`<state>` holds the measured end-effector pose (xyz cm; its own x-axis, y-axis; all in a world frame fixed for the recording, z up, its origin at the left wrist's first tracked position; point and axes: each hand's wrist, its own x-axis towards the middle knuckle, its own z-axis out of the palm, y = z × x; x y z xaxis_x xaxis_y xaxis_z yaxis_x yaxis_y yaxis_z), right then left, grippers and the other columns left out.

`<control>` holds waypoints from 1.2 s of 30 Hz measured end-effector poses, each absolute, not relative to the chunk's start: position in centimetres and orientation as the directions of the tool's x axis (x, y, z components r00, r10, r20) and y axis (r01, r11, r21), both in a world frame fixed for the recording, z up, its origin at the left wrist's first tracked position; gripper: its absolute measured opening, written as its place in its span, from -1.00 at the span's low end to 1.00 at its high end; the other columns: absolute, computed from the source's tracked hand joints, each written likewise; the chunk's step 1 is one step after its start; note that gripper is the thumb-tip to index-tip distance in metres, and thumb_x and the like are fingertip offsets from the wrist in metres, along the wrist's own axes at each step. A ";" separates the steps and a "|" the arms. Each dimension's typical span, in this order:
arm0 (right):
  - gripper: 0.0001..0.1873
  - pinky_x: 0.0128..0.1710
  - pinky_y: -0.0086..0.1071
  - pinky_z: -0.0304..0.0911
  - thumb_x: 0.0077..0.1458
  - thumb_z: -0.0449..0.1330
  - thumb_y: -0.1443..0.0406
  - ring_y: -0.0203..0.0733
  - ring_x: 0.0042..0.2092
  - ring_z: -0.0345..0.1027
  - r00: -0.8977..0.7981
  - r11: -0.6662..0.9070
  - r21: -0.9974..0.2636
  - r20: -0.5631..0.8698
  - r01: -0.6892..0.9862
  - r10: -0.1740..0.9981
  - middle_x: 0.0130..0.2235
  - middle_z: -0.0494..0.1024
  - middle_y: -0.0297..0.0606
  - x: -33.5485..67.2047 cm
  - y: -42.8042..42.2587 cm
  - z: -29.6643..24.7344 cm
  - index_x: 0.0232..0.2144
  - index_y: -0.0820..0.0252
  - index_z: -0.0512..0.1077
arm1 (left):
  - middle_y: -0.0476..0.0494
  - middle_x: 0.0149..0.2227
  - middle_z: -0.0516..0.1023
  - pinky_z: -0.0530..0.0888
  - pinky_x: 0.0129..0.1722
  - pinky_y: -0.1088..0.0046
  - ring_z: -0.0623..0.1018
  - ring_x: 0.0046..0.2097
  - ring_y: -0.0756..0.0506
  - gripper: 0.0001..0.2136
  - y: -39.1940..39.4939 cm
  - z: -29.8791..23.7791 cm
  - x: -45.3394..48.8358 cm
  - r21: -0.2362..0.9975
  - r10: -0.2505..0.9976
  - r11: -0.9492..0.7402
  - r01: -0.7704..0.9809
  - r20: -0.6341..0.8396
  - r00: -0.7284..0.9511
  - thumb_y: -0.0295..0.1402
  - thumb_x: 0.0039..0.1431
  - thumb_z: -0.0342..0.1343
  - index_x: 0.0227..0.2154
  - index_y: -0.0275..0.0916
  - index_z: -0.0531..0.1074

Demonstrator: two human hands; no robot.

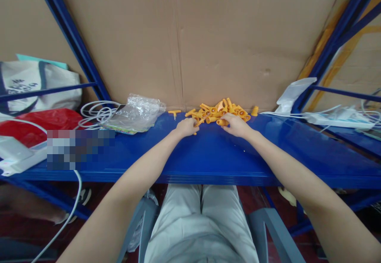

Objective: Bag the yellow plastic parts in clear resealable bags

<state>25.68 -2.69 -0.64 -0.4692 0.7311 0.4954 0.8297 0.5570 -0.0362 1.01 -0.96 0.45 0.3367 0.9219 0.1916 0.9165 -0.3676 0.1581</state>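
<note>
Lettering (22, 84) (dark) on the pale bag (61, 78) is illegible.

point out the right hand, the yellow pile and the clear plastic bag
right hand (237, 125): head view, on the back of the hand
yellow pile (220, 105): head view, on a piece near its middle
clear plastic bag (137, 113): head view, on its crumpled middle

Yellow-orange parts (212, 110) lie in a loose heap — short hollow tubes and bar-like pieces jumbled at odd angles. Apart to the left, a T-shaped corkscrew (175, 113) lies flat, its bar crosswise and its thin spiral pointing nearer. Just beside the heap's right end, one tapered sleeve (254, 111) stands roughly upright. At the near edge, the right hand (236, 125) holds a hollow tube (220, 122), round mouth leftward; the left hand (187, 127) grips an orange piece (200, 122) — mostly hidden.
</note>
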 end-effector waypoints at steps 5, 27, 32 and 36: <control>-0.70 0.03 -0.05 0.32 0.11 0.17 0.33 0.10 0.00 0.45 -0.448 0.530 -0.060 0.462 0.846 0.766 -0.04 0.55 0.03 25.7 -2.9 -0.5 -0.08 0.27 0.49 | -0.16 -0.26 0.62 0.39 -0.27 0.45 0.58 -0.16 -0.18 -0.84 -0.7 0.1 0.9 0.145 0.901 -0.425 0.893 0.161 0.403 -0.26 0.13 0.14 -0.32 -0.21 0.53; -0.64 0.01 -0.05 0.38 0.20 0.11 0.34 0.04 -0.05 0.47 -0.430 0.541 -0.032 0.569 0.840 0.701 -0.02 0.50 -0.03 26.2 -2.2 -1.5 0.04 0.20 0.46 | -0.18 -0.13 0.59 0.47 -0.10 0.39 0.57 -0.05 -0.19 -0.82 -0.9 0.2 0.8 0.063 0.864 -0.459 0.886 0.263 0.428 -0.28 0.15 0.17 -0.24 -0.19 0.60; -0.59 0.00 -0.05 0.39 0.22 0.07 0.32 0.01 -0.06 0.45 -0.493 0.632 -0.048 0.580 0.774 0.648 -0.02 0.44 -0.04 25.6 -2.1 -2.0 0.10 0.17 0.44 | -0.22 -0.04 0.48 0.47 -0.01 0.33 0.55 -0.03 -0.17 -0.84 -0.8 -0.4 1.1 0.146 0.750 -0.574 0.806 0.489 0.445 -0.37 0.13 0.18 -0.24 -0.24 0.58; -0.57 0.05 0.00 0.36 0.24 0.05 0.30 0.03 -0.03 0.41 -0.490 0.662 -0.076 0.611 0.746 0.622 -0.06 0.43 -0.05 25.7 -1.8 -2.1 0.13 0.18 0.42 | -0.22 -0.04 0.47 0.48 -0.02 0.29 0.54 -0.06 -0.16 -0.78 -0.3 -0.6 1.4 0.292 0.700 -0.613 0.734 0.631 0.334 -0.39 0.04 0.25 -0.20 -0.26 0.54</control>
<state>25.74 -1.75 -2.13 -0.4897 0.6219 0.6111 0.7457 0.6619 -0.0762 1.39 -0.29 -0.59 0.3341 0.7004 0.6308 0.7337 -0.6133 0.2924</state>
